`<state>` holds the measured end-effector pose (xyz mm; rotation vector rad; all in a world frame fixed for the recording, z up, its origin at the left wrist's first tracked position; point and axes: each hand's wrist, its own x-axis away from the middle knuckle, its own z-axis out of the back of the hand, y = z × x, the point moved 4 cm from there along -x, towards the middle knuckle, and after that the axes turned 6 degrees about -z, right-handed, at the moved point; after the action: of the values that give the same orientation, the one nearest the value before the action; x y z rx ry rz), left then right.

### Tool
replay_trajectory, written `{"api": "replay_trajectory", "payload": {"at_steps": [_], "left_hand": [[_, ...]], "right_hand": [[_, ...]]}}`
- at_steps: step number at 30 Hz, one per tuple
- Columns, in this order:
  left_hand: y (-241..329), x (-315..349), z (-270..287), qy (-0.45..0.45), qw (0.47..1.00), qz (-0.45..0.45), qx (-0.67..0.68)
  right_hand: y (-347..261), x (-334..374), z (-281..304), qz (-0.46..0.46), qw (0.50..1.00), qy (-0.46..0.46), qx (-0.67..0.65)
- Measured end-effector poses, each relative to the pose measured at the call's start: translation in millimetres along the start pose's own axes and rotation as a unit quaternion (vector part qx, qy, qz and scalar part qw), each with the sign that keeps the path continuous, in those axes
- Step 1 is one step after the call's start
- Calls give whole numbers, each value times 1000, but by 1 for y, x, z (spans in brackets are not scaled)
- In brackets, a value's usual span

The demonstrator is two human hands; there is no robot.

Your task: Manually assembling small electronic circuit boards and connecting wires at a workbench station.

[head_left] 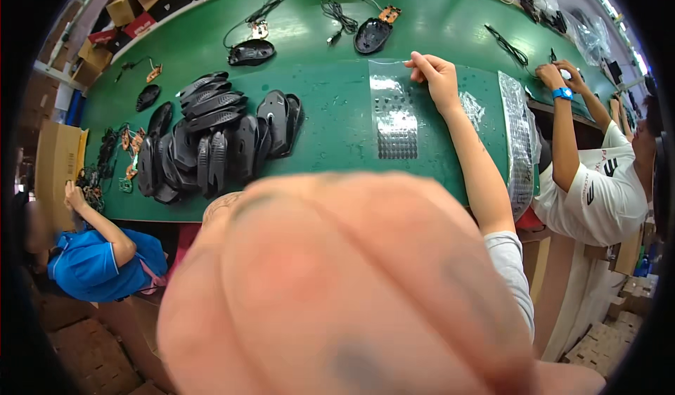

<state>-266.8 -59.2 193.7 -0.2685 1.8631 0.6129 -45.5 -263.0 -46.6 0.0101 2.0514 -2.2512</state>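
My left hand [330, 282] is very close to the view and blurred, covering the lower middle. Its fingers cannot be made out, nor whether they hold anything. My right hand [436, 79] reaches over the green table, thumb and fingers pinched at the upper right corner of a clear plastic sheet [395, 107]. Rows of small dark pads cover the lower part of that sheet. To its left stands a heap of black computer mouse shells [211, 107], some upright and leaning together, with a pair [279, 122] at its right side.
Opened mice with cables and orange boards lie farther back, one mouse shell [373, 35] among them. Small clear scraps [472, 110] lie beside my right forearm, then a clear plastic bundle [519, 138]. A person in blue [105, 265] sits left; another in white [598, 191] works right.
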Motion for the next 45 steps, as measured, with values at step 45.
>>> {"api": "replay_trajectory", "payload": {"at_steps": [45], "left_hand": [[-146,173,190,-94,561,199,-798]], "right_hand": [[-45,72,-58,68,908,-270,313]]}}
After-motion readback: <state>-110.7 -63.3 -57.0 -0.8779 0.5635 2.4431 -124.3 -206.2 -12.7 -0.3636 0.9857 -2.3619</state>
